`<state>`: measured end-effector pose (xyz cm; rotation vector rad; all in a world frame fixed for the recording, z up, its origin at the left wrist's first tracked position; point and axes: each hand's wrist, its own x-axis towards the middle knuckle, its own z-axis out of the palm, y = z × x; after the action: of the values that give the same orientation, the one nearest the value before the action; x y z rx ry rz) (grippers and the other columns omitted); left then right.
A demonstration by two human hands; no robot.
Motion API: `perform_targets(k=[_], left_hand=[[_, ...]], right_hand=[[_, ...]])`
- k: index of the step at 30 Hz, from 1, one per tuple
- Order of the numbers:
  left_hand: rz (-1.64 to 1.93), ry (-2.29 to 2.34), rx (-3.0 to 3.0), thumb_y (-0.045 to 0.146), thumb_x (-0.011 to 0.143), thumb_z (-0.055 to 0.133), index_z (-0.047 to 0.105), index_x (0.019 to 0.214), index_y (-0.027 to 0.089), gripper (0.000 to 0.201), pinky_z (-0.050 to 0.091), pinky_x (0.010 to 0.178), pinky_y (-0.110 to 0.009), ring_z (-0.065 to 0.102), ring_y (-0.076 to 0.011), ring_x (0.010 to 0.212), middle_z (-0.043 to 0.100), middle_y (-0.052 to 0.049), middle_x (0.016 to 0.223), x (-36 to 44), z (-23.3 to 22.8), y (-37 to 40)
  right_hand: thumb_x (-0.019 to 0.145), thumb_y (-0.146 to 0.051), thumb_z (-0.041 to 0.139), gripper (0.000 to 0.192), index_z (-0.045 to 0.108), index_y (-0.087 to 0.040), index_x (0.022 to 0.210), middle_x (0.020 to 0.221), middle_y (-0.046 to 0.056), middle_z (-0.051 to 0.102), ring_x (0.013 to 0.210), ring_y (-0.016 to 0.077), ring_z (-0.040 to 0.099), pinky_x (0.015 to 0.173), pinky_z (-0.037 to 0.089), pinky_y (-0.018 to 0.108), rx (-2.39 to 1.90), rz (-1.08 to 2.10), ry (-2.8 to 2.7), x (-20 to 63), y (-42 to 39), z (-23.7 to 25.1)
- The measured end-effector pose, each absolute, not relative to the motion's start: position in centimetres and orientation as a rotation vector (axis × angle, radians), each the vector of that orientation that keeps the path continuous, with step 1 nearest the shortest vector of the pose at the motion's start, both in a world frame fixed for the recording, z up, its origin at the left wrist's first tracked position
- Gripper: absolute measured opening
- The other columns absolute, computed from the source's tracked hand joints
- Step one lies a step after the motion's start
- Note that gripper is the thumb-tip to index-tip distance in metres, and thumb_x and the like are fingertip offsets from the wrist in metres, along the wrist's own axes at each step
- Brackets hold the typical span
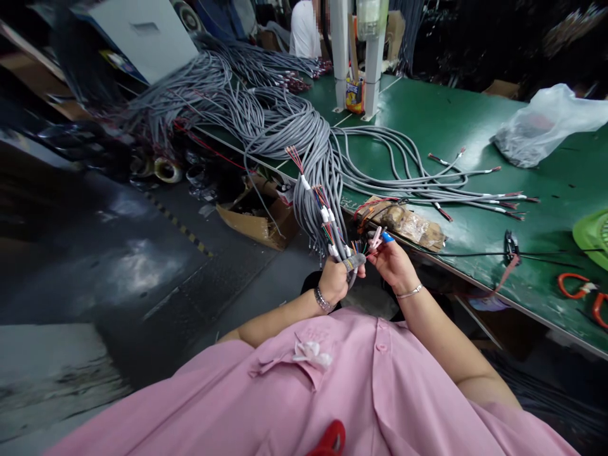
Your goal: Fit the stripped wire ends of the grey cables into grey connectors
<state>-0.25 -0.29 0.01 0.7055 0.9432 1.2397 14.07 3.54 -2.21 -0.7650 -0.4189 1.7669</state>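
Observation:
My left hand (336, 277) is closed around the end of a grey cable (354, 261) whose coloured inner wires fan out above my fist. My right hand (392, 261), with a blue cap on one fingertip, pinches those thin coloured wires just to the right of the cable end. Both hands are held in front of my chest, off the edge of the green table (560, 190). A thick bundle of grey cables (313, 190) hangs over the table edge right above my left hand.
Several loose cables with stripped ends (451, 183) lie spread on the table. A brown packet (411, 225), a clear plastic bag (546, 126), orange-handled scissors (582, 294) and a green object (593, 234) are there too. A cardboard box (259, 215) sits on the floor. Another person (304, 28) is at the far end.

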Motion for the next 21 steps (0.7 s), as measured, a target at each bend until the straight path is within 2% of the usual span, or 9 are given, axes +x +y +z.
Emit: perform_targets(k=[5, 11, 21], left_hand=[[1.271, 0.986, 0.636, 0.032, 0.061, 0.077, 0.058, 0.064, 0.013, 0.027, 0.045, 0.048, -0.026, 0.054, -0.011, 0.044, 0.058, 0.001, 0.051, 0.5, 0.2, 0.0], [1.287, 1.014, 0.616, 0.034, 0.061, 0.077, 0.061, 0.064, 0.012, 0.027, 0.046, 0.048, -0.026, 0.055, -0.012, 0.046, 0.059, -0.001, 0.051, 1.1, 0.0, 0.2], [1.291, 1.014, 0.646, 0.032, 0.065, 0.076, 0.062, 0.063, 0.012, 0.025, 0.047, 0.048, -0.026, 0.055, -0.0112, 0.046, 0.06, -0.001, 0.053, 1.2, -1.0, 0.3]], right_hand=[[0.08, -0.054, 0.063, 0.035, 0.065, -0.019, 0.083, 0.083, 0.002, 0.07, 0.065, 0.0109, 0.06, 0.059, 0.05, 0.023, -0.745, 1.731, -0.439, 14.1, 3.6, -3.2], [0.076, -0.058, 0.066, 0.04, 0.066, -0.019, 0.084, 0.086, 0.003, 0.071, 0.061, 0.011, 0.059, 0.056, 0.05, 0.025, -0.734, 1.749, -0.493, 14.1, 4.4, -3.9], [0.075, -0.05, 0.071, 0.031, 0.065, -0.021, 0.084, 0.079, 0.0, 0.07, 0.056, 0.011, 0.056, 0.055, 0.048, 0.027, -0.68, 1.748, -0.438, 13.5, 5.0, -3.6]])
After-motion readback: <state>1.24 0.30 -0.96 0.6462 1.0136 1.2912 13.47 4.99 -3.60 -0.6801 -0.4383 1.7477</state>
